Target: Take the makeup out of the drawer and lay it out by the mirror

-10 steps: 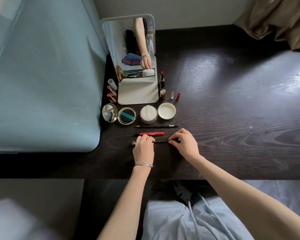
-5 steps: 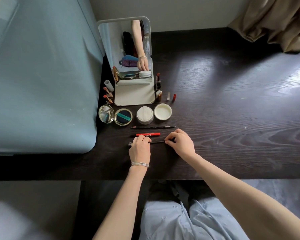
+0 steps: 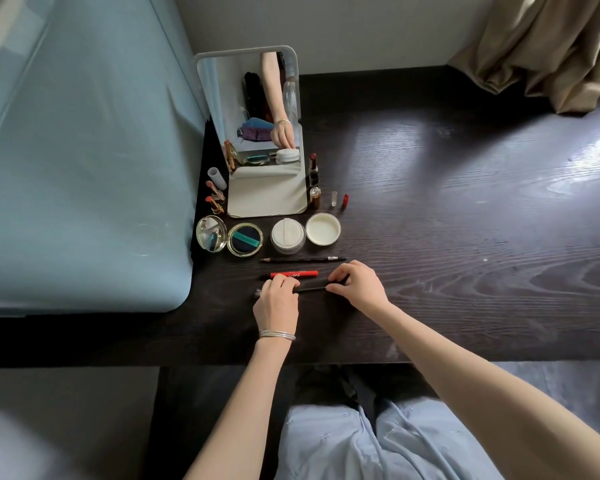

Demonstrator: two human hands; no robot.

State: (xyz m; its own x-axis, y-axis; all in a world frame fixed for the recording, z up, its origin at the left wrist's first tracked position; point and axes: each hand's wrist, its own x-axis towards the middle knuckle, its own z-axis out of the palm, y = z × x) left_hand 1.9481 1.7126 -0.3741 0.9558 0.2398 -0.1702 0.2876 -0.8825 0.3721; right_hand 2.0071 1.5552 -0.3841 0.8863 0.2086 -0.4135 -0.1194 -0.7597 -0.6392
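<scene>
A thin black makeup brush [image 3: 310, 289] lies on the dark wooden desk [image 3: 465, 237], held at both ends. My left hand [image 3: 277, 303] pinches its bristle end and my right hand [image 3: 359, 285] grips its handle end. Just beyond lie a red pen [image 3: 293, 274] and a black pencil [image 3: 303, 259], both parallel to the brush. A white standing mirror [image 3: 253, 133] stands at the back. In front of it sit an open gold compact [image 3: 229, 237], a white puff jar [image 3: 287, 235] and its lid [image 3: 323, 229]. Lipsticks [image 3: 215, 195] stand left of the mirror, and small bottles [image 3: 315, 183] stand to its right.
A pale blue panel [image 3: 84, 168] borders the desk on the left. A beige curtain [image 3: 551, 46] hangs at the back right. The desk's front edge [image 3: 430, 358] runs just above my lap.
Both hands stay on the brush in nearly the same spot. The camera view has shifted slightly.
</scene>
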